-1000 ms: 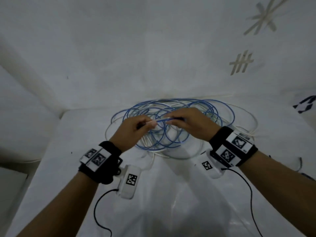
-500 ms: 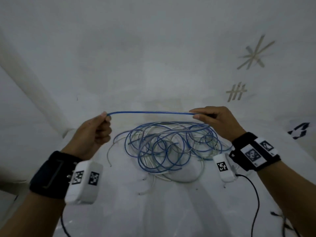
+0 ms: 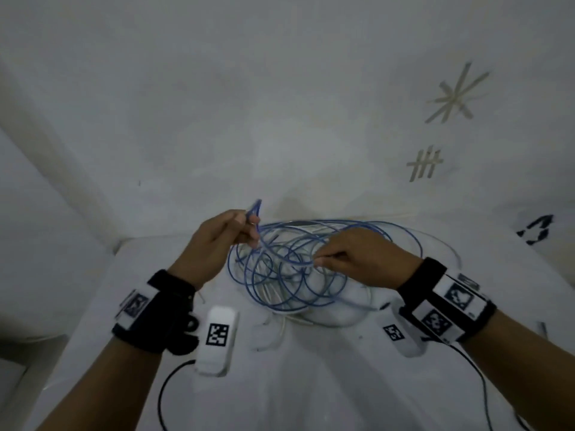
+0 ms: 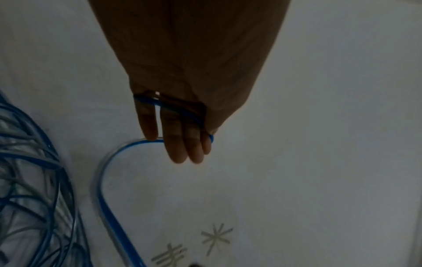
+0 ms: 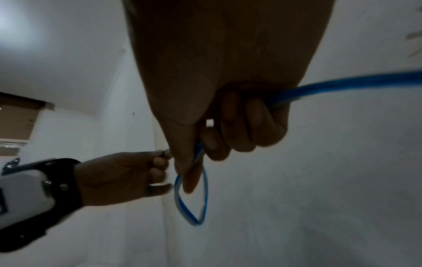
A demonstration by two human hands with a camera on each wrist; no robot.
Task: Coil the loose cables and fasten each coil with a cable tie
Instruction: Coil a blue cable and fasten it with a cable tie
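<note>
**Both hands holding one blue cable above the tangled pile**

The left hand is raised, its thumb and fingers closed on a folded end of the blue cable, a short loop of which sticks up past its fingertips. From there the cable sags across to the right hand, which pinches it between thumb and forefinger with the other fingers curled. Directly beneath and between both hands lies the pile of blue and white cables on the white table. Tape marks sit on the wall beyond the right hand.
</note>
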